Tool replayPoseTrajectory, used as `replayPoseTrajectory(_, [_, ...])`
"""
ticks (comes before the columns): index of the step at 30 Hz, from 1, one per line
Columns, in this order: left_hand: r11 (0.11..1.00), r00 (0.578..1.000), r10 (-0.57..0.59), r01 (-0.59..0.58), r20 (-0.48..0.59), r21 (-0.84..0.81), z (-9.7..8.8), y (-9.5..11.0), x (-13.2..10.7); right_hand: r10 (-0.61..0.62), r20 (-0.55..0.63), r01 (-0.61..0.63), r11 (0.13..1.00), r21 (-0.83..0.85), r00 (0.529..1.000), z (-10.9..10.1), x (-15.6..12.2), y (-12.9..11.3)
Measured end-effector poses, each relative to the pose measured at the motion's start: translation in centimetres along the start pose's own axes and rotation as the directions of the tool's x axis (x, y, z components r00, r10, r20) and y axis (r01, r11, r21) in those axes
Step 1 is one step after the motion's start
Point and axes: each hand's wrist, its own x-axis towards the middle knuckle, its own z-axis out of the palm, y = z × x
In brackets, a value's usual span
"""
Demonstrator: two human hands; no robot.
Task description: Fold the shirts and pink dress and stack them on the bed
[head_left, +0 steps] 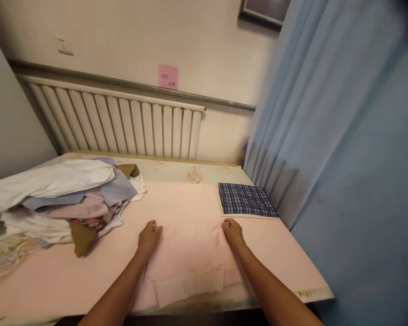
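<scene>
A pale pink shirt (193, 253) lies between my hands near the front edge of the bed, blurred and close in colour to the sheet under it. Paler, cuff-like folded parts show at its near end. My left hand (149, 237) is closed in a pinch at the shirt's far left corner. At the far right corner my right hand (233, 231) pinches the cloth in the same way, thumb against fingers. Just beyond my right hand sits a folded navy plaid cloth (248, 200), with a cream striped layer beneath it.
A heap of crumpled clothes (64, 199) covers the left of the bed. Pink sheeting (180, 199) lies over a floral cover (193, 175). A radiator (122, 122) stands along the wall at the back. Blue curtain (326, 113) hangs close on the right.
</scene>
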Motion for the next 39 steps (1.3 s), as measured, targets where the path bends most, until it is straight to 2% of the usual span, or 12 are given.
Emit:
replayPoseTrajectory(6, [1.0,0.999,-0.022,0.022,-0.028,-0.015,0.8,0.0,1.4,-0.057,0.023,0.058,0.998,-0.033,0.998,1.5,1.4,-0.3])
replayPoseTrajectory(15, [0.999,0.996,-0.009,0.013,-0.094,0.044,1.8,0.0,1.8,-0.157,-0.087,0.148,0.984,-0.102,0.984,3.7,1.5,0.3])
replayPoseTrajectory(19, [0.991,0.992,0.052,-0.037,-0.115,0.129,1.1,0.8,1.0,-0.236,-0.138,0.215,0.965,-0.153,0.962,3.3,0.7,-0.1])
replayPoseTrajectory(22, [0.971,0.978,0.168,-0.142,-0.121,0.195,0.9,2.1,-0.9,-0.349,-0.164,0.319,0.93,-0.182,0.923,2.6,-0.9,-1.4])
replayPoseTrajectory(25, [0.921,0.944,0.323,-0.298,-0.065,0.251,2.1,3.4,-4.0,-0.553,-0.047,0.529,0.815,-0.235,0.832,2.5,-3.7,-2.8])
replayPoseTrajectory(27, [0.819,0.878,0.477,-0.462,0.043,0.339,3.3,3.8,-6.2,-0.669,0.097,0.666,0.694,-0.274,0.737,3.0,-5.8,-3.5])
replayPoseTrajectory(29, [0.736,0.828,0.54,-0.551,0.149,0.393,4.5,3.5,-8.1,-0.696,0.231,0.73,0.612,-0.305,0.68,3.5,-7.8,-3.6])
replayPoseTrajectory(31, [0.685,0.801,0.559,-0.592,0.215,0.425,5.2,2.7,-9.1,-0.664,0.321,0.737,0.585,-0.338,0.675,3.9,-9.1,-3.3])
replayPoseTrajectory(33, [0.658,0.79,0.565,-0.606,0.239,0.446,5.3,1.9,-9.4,-0.63,0.355,0.722,0.581,-0.374,0.691,3.9,-9.8,-2.7])
replayPoseTrajectory(39, [0.663,0.811,0.547,-0.57,0.206,0.485,4.5,0.5,-8.8,-0.609,0.308,0.679,0.6,-0.423,0.731,3.2,-9.4,-0.7])
